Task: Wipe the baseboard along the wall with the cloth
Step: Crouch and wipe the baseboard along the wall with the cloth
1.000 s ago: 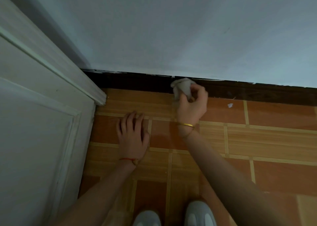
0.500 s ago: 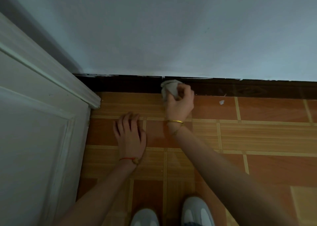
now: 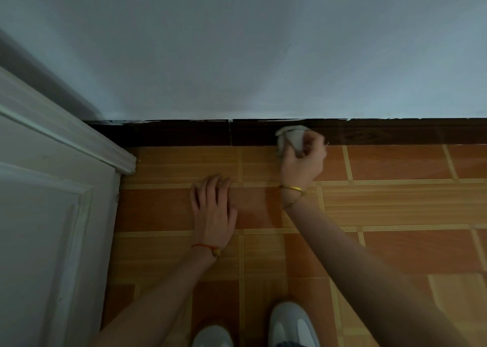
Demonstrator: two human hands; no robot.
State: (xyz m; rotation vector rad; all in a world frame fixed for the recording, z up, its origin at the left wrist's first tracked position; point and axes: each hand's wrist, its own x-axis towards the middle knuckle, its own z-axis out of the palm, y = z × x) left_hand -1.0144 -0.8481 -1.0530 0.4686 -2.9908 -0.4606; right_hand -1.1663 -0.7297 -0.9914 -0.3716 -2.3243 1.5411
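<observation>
The right hand (image 3: 303, 159) curls its fingers round a crumpled pale cloth (image 3: 290, 137), a soft wad bulging beyond the fingertips and pressed against the dark, smooth baseboard (image 3: 171, 133) under the matte wall (image 3: 263, 57). The left hand (image 3: 213, 212) lies flat, fingers straight, on glossy wood-patterned floor tiles (image 3: 395, 201)

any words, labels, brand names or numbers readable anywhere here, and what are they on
None. No readable text shows in this view.
The cloth gripped by the right hand is plain, with no label visible.
The baseboard, wall, door and floor tiles carry only grain and line patterns.
The shoes show no logo that can be made out.
The bracelets on both wrists are too small to show any marking.
</observation>
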